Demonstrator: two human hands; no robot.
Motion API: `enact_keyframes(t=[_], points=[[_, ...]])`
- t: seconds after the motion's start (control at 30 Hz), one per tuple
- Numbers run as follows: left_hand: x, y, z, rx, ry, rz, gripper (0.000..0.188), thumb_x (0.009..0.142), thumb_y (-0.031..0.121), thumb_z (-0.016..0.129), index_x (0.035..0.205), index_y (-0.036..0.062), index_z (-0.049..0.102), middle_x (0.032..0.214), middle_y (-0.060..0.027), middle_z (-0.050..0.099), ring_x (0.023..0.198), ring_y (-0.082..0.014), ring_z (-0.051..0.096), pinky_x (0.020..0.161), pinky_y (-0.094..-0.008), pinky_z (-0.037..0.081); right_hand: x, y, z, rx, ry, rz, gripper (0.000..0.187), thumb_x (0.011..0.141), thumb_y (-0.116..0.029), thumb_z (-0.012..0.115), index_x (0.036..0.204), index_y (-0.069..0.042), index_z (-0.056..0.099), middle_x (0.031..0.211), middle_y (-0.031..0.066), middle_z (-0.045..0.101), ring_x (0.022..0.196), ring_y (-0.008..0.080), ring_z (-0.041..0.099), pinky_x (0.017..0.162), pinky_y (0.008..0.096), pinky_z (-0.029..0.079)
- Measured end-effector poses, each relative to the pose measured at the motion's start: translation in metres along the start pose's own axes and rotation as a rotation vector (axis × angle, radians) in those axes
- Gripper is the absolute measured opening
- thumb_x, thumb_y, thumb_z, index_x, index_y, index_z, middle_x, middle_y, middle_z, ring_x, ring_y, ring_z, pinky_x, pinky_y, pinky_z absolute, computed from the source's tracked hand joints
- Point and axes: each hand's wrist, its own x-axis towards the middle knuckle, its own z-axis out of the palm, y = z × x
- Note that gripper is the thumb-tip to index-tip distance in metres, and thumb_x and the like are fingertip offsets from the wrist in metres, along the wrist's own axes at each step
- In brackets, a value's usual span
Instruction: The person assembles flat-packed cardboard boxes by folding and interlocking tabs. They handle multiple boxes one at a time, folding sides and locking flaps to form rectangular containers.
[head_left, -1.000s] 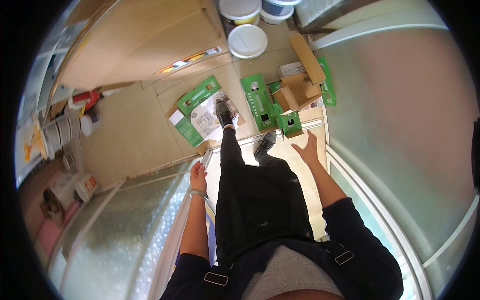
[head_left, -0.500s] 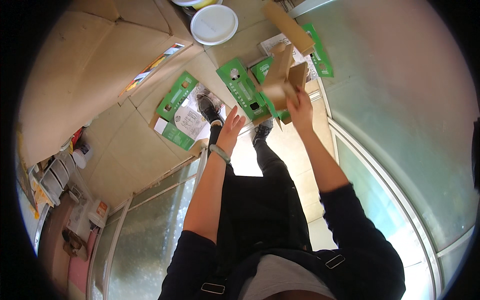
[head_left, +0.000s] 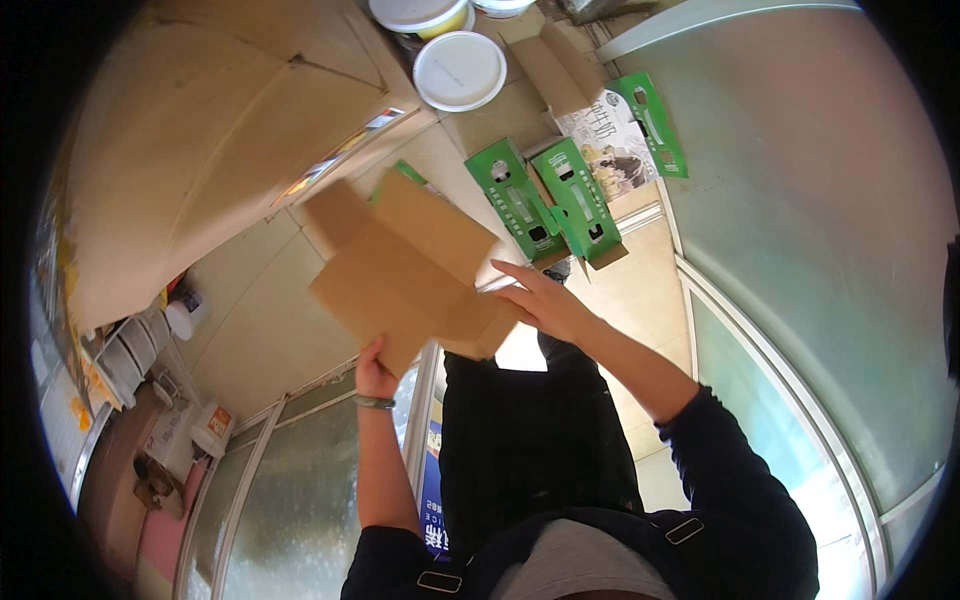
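Note:
An opened-out cardboard carton [head_left: 395, 290], its plain brown side facing up, hangs tilted in front of my legs. My left hand [head_left: 374, 370] is closed on its lower left edge. My right hand [head_left: 550, 302] is at the carton's right edge, fingers stretched out and apart; whether they press on the board I cannot tell. Beyond it, two green carton panels with handle cut-outs, a left one [head_left: 515, 205] and a right one [head_left: 580, 203], stand side by side on the floor. The held carton hides most of another green carton [head_left: 415, 175] and my left foot.
White-lidded tubs [head_left: 460, 72] stand at the top, next to a large brown cardboard box [head_left: 230, 110]. A white and green printed carton [head_left: 610, 150] lies at the upper right. Frosted glass door panels [head_left: 800, 200] flank me; a dish rack [head_left: 125, 355] is at the left.
The brown carton has swung left from above the green cartons to in front of me. My left hand, open before, now grips it; my right hand has moved left and nearer, fingers spread.

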Motion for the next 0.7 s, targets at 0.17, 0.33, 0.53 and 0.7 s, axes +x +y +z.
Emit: enact_keyframes(t=[0.17, 0.33, 0.53, 0.7], points=[[0.099, -0.011, -0.075, -0.080, 0.343, 0.234, 0.034, 0.089, 0.009, 0.060, 0.122, 0.0023, 0.057, 0.124, -0.0087, 0.063, 0.115, -0.0246, 0.060, 0.099, -0.0405, 0.050, 0.074, 0.087, -0.021, -0.118, 0.202, 0.106, 0.057, 0.084, -0.025, 0.073, 0.135, -0.013, 0.051, 0.155, 0.0177, 0.027, 0.138, 0.0408, 0.035, 0.112, 0.0459, 0.034], [0.220, -0.048, -0.133, -0.228, 0.339, 0.205, 0.034, 0.089, 0.013, 0.064, 0.122, 0.0055, 0.059, 0.120, -0.0076, 0.065, 0.111, -0.0232, 0.061, 0.092, -0.0397, 0.053, 0.175, 0.263, -0.049, -0.521, 0.553, 0.235, 0.041, 0.092, -0.028, 0.060, 0.128, -0.009, 0.057, 0.136, 0.0166, 0.051, 0.121, 0.0373, 0.051, 0.103, 0.0467, 0.041], [0.283, -0.113, -0.157, -0.055, 0.759, -0.350, 0.089, 0.082, 0.054, 0.069, 0.152, 0.0221, 0.024, 0.157, -0.0197, 0.020, 0.147, -0.0391, 0.011, 0.115, -0.0617, 0.012, 0.244, 0.427, -0.049, -0.816, 0.181, 0.598, 0.052, 0.091, -0.047, 0.057, 0.133, -0.017, 0.058, 0.137, 0.0144, 0.054, 0.131, 0.0388, 0.043, 0.109, 0.0521, 0.034], [0.221, -0.146, -0.170, 0.308, 0.596, -0.088, 0.087, 0.087, 0.037, 0.069, 0.154, 0.0195, 0.015, 0.160, -0.0196, 0.014, 0.148, -0.0315, 0.013, 0.117, -0.0549, 0.013, 0.202, 0.379, -0.079, -0.555, 0.558, 0.402, 0.038, 0.092, -0.035, 0.058, 0.121, -0.011, 0.066, 0.114, 0.0178, 0.067, 0.103, 0.0356, 0.064, 0.089, 0.0428, 0.050]])
